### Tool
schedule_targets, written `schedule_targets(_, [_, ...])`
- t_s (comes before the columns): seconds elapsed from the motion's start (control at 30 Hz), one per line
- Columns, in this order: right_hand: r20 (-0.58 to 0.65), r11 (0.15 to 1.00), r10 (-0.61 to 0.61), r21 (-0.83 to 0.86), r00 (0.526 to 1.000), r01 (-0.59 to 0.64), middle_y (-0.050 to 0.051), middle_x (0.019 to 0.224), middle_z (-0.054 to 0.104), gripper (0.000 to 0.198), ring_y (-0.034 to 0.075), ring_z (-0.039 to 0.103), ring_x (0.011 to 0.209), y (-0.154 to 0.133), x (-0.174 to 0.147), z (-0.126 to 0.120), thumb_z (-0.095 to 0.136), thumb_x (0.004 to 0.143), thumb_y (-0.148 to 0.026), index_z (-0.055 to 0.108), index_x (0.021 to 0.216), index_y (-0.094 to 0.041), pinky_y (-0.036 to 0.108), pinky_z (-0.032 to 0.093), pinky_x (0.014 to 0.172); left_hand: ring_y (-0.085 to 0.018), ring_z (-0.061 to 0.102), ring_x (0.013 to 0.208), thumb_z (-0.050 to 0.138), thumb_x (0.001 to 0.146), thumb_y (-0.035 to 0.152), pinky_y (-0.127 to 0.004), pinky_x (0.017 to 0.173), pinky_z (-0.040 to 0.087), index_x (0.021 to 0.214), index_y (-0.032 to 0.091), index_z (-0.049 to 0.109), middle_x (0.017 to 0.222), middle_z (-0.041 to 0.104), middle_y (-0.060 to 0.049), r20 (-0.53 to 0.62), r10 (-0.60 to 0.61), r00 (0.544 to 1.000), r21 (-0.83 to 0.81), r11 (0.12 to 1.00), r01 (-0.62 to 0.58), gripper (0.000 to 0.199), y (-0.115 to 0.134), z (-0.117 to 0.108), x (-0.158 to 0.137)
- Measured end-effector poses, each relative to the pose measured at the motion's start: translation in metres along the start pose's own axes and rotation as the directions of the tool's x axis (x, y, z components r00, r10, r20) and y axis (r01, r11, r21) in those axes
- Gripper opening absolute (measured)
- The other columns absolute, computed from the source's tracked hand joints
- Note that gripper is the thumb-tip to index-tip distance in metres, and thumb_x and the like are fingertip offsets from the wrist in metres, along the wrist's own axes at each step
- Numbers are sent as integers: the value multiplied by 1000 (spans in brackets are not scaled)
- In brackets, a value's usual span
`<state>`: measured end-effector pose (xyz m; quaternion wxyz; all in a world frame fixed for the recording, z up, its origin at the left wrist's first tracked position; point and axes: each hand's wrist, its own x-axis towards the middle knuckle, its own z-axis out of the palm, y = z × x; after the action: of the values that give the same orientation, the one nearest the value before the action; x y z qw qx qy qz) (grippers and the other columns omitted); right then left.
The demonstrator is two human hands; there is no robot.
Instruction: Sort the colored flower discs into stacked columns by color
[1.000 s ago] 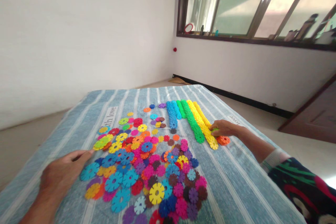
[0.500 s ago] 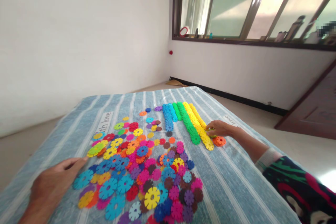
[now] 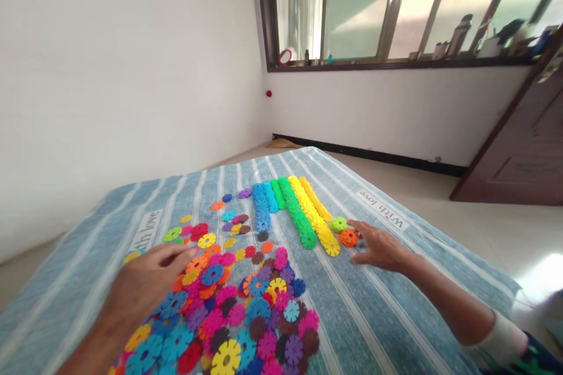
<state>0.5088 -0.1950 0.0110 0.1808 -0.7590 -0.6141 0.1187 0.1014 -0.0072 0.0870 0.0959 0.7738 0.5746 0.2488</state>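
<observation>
The left hand (image 3: 143,281) covers some mixed discs (image 3: 258,309); the right hand (image 3: 382,247) nears orange discs (image 3: 349,238).

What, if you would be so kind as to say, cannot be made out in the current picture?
- Head view: whatever lies directly beneath the person's bare left hand; the hand itself covers it.
- Head view: the near end of the multicoloured pile of notched plastic discs; the bottom edge cuts it off.
- Head view: the rest of the dark patterned sleeve; the frame's edge cuts it off.
- Head view: labels on the sill bottles; too small.
</observation>
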Motion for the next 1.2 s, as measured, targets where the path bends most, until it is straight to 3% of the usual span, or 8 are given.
schedule_targets(0.07, [-36,1000,29,-5,999,-29,16,133,51,80,32,52,115,-4,-2,8,68,68,-39,38,139,-15,44,41,94,-15,63,78,53,73,44,-22,72,46,76,25,70,83,72,6,156,215,964,-130,972,-195,26,64,15,-4])
schedule_targets(0.2, [-115,999,38,-27,993,-41,14,124,57,67,30,55,111,-14,2,17,64,73,-36,43,133,-15,41,42,90,-16,63,77,52,74,36,-24,72,46,84,20,70,82,72,1,305,503,809,-257,861,-439,26,163,65,0])
schedule_targets(0.3, [-178,998,36,-45,983,-45,11,114,62,52,27,57,103,-18,6,22,60,76,-34,48,124,-17,37,44,84,-16,63,81,55,73,30,-23,72,46,90,19,71,86,72,-1,424,565,708,-174,817,-549,26,214,104,8])
schedule_targets(0.4, [-221,998,39,-39,974,-49,9,110,63,43,26,57,102,-16,8,27,58,78,-31,50,118,-19,33,43,80,-18,64,88,57,72,31,-23,72,46,93,20,71,93,73,-4,485,543,685,-72,806,-588,27,248,136,14])
schedule_targets(0.6, [-263,1000,-7,0,965,8,8,109,63,41,25,56,100,-7,10,33,56,78,-28,50,117,-20,32,42,79,-24,65,97,54,75,35,-29,77,48,92,17,71,99,72,-13,517,463,720,58,820,-569,29,271,171,16])
schedule_targets(1.2, [-282,999,-8,35,959,18,5,99,65,30,24,57,93,-5,12,30,57,77,-26,56,107,-21,31,40,75,-27,64,102,51,78,31,-32,81,50,95,13,71,104,70,-17,579,421,698,126,800,-587,32,280,184,19])
